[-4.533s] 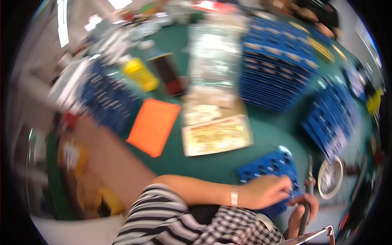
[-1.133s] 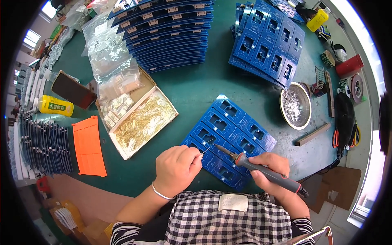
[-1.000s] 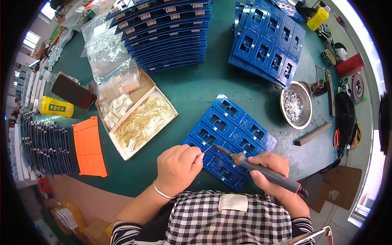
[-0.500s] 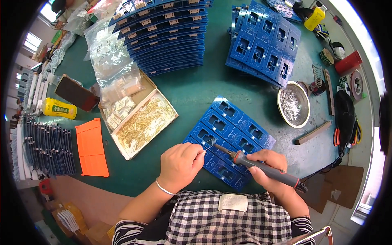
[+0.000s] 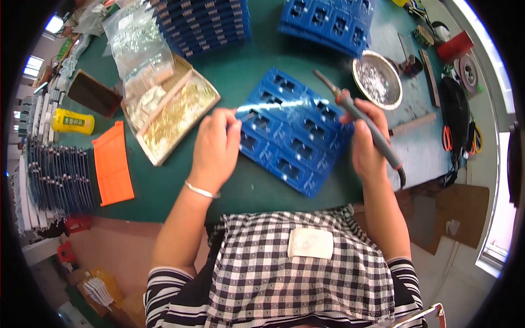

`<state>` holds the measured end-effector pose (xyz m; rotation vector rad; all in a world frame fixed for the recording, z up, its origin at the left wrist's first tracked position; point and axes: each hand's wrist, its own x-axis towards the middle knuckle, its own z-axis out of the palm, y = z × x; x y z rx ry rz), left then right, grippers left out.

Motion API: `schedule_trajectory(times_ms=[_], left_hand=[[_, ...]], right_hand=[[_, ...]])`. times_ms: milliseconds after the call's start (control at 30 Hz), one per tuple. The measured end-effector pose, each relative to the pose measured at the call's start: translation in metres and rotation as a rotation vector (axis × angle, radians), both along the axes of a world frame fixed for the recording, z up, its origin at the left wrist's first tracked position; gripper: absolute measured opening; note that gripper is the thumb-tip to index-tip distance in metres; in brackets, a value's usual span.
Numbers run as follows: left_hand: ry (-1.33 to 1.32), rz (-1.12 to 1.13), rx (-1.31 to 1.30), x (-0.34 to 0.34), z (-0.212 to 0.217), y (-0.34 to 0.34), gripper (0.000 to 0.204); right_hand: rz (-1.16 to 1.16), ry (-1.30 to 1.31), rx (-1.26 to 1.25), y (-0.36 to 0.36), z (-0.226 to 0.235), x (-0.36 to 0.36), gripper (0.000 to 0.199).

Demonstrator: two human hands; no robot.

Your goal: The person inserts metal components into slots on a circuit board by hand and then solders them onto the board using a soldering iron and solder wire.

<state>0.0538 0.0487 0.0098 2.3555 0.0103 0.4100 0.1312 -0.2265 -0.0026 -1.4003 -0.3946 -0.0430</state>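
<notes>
A blue panel of circuit boards (image 5: 283, 136) with rows of square cutouts lies slanted on the green table between my hands. My right hand (image 5: 367, 143) grips the grey handle of a soldering iron (image 5: 373, 134). The iron's tip points up and left, above the panel's far right part, apart from the bowl. At the panel's left edge, my left hand (image 5: 215, 146) has thumb and fingers pinched together. A thin piece of solder wire (image 5: 249, 116) shows at its fingertips, blurred.
Left of the panel sits a cardboard tray (image 5: 157, 159) of gold pins and white connectors. Blue board stacks (image 5: 202, 27) stand at the back. A metal bowl (image 5: 398, 90) of silvery scraps is at the right, near a wooden bar (image 5: 414, 124). An orange plate (image 5: 113, 167) lies left.
The iron has come up off the panel and moved toward the bowl. My left hand has drawn back to the panel's left edge. The whole view has shifted, so the table appears higher.
</notes>
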Motion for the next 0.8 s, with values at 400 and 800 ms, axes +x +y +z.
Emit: schedule_trajectory(times_ms=[400, 800], left_hand=[[0.058, 0.053, -0.162, -0.037, -0.005, 0.007, 0.012], [-0.114, -0.188, 0.072, -0.107, 0.022, -0.034, 0.015]], right_hand=[[0.017, 0.069, 0.035, 0.012, -0.002, -0.040, 0.042], [0.089, -0.173, -0.232, -0.046, 0.033, -0.099, 0.033]])
